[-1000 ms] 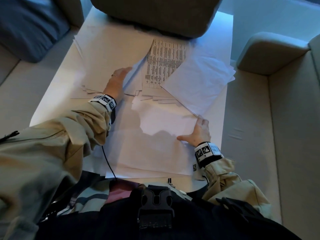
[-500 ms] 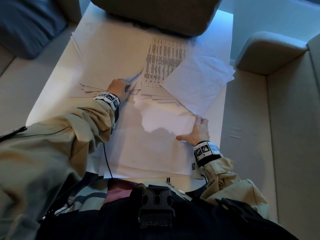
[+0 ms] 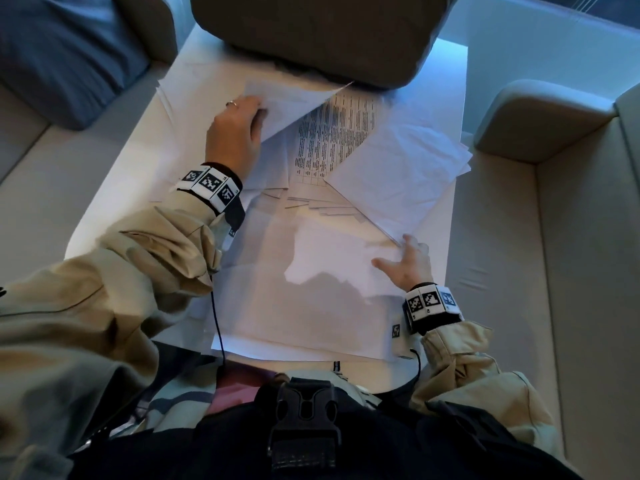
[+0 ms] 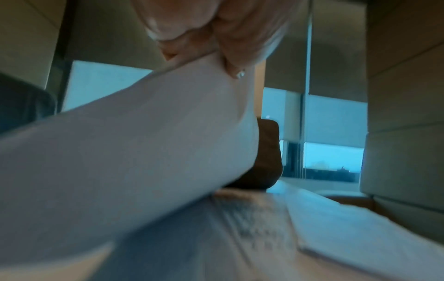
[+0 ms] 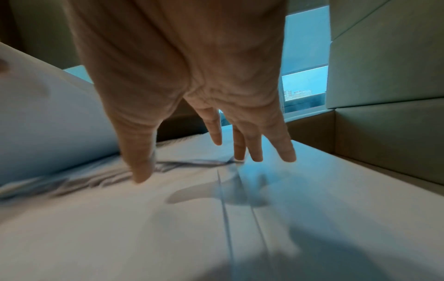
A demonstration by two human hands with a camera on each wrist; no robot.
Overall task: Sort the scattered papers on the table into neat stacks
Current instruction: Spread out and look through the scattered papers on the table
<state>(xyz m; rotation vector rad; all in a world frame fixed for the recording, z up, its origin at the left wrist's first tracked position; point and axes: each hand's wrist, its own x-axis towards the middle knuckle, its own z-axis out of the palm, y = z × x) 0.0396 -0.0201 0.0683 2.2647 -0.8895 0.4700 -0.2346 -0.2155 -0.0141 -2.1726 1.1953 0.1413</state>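
Lifting: left hand (image 3: 239, 133) pinching a blank sheet (image 3: 294, 98) by its near edge, thumb and fingers curled round it, far corner raised off the pile
Sheet up close: bowed into a soft curve under its own weight in the left wrist view (image 4: 134, 152), thumb (image 4: 182, 24) clamped on the top edge
Right hand (image 3: 405, 263): fingers straight and spread, pressing flat on the near stack (image 3: 322, 306), holding nothing
Right fingers (image 5: 254, 144): tips down on paper, next to the edge of the tilted pile
Papers: spread over most of the surface (image 3: 104, 202); printed page (image 3: 332, 140) exposed in the middle, a skewed pile (image 3: 398, 174) overlapping its right side, fanned edges (image 3: 322, 207) showing just below
Far end: grey cushion (image 3: 311, 36) resting on the top of the papers
Weight: very light, likely to flutter or sail if moved fast
Stiffness: floppy, bends at once when held by one edge (two-point hold keeps it flatter)
Slip: smooth sheet on smooth sheet, likely to slide and drag neighbours along; pressing palm a sensible anchor
Fragility: easily creased or torn at a tight pinch
Where to hold: along a long edge or at opposite corners for single sheets; both sides squeezed for a gathered stack, then tapped square on the surface
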